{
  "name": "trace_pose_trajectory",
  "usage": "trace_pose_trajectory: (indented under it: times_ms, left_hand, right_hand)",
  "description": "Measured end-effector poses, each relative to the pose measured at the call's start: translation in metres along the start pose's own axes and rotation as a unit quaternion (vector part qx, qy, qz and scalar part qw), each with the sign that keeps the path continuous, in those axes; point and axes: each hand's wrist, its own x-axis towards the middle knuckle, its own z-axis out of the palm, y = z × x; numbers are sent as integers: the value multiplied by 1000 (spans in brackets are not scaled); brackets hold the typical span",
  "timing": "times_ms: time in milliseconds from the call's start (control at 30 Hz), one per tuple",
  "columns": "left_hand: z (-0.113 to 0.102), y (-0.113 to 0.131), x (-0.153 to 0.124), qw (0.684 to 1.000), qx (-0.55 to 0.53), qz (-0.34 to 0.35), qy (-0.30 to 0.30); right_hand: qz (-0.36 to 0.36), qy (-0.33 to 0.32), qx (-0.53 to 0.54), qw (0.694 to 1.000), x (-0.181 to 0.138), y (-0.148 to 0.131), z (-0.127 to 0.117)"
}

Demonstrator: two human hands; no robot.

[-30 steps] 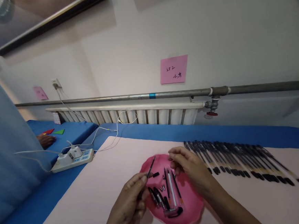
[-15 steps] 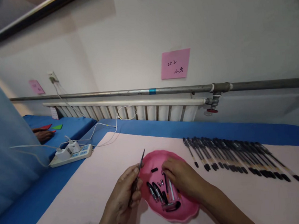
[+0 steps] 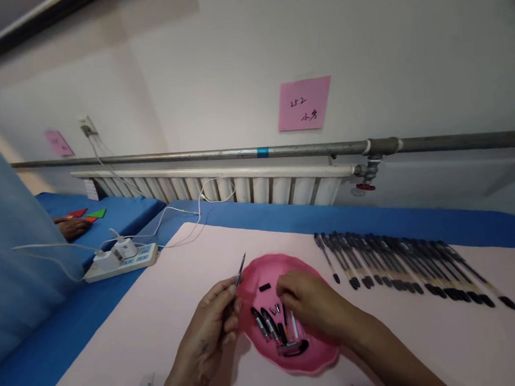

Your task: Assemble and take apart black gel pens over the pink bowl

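A thin pen refill (image 3: 239, 270) is held pinched low on its shaft by the left hand (image 3: 208, 333), with its tip raised beside the pink dish (image 3: 318, 363) on the worktop (image 3: 179, 282). It is judged light, slender, smooth and easily bent, so it is best gripped mid-shaft, clear of the tip. The right hand (image 3: 313, 301) is curled onto pen parts (image 3: 272, 325) in the dish; whether anything is grasped cannot be told.

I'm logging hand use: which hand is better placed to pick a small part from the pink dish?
Probably the right hand: it is over the pink dish, fingers down among the pen parts. The left hand is beside the dish, busy pinching a thin refill.
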Motion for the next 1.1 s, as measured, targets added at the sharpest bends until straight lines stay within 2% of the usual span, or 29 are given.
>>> trace_pose_trajectory:
  times_ms: [167, 300, 433, 600, 667, 733, 800, 867, 900, 933, 967, 1100]
  left_hand:
    - [1, 2, 0, 1000, 6, 3, 7]
    - [3, 2, 0, 1000, 15, 3, 11]
    - [3, -1, 0, 999, 37, -5, 17]
    - [6, -1, -1, 997, 77, -3, 16]
    - [8, 0, -1, 996, 86, -3, 19]
    - [9, 0, -2, 996, 88, -8, 17]
    - [10, -1, -4, 996, 89, -19, 7]
    - [11, -4, -4, 995, 91, -36, -8]
    - [12, -7, -4, 995, 91, -44, -15]
    - [13, -9, -4, 994, 91, -50, -22]
    - [13, -11, -3, 994, 90, -53, -29]
    - [15, -16, -1, 994, 91, -49, -39]
  right_hand:
    - [55, -64, -53, 995, -8, -16, 2]
    - [90, -76, -84, 989, -11, -28, 12]
    - [109, -53, -75, 990, -13, -27, 21]
    - [85, -6, -14, 996, -13, -22, 34]
    - [73, 19, 2, 997, -9, -22, 32]
    - [65, 75, 45, 994, -4, -20, 22]
    - [79, 164, 185, 966, 2, -17, 9]
    - [111, 236, 374, 890, 6, -12, -3]
    - [126, 253, 444, 850, 7, -10, -7]
    - [136, 256, 484, 826, 8, -9, -8]
    - [140, 258, 505, 812, 8, -8, -9]
    - [131, 255, 529, 799, 9, -12, -2]
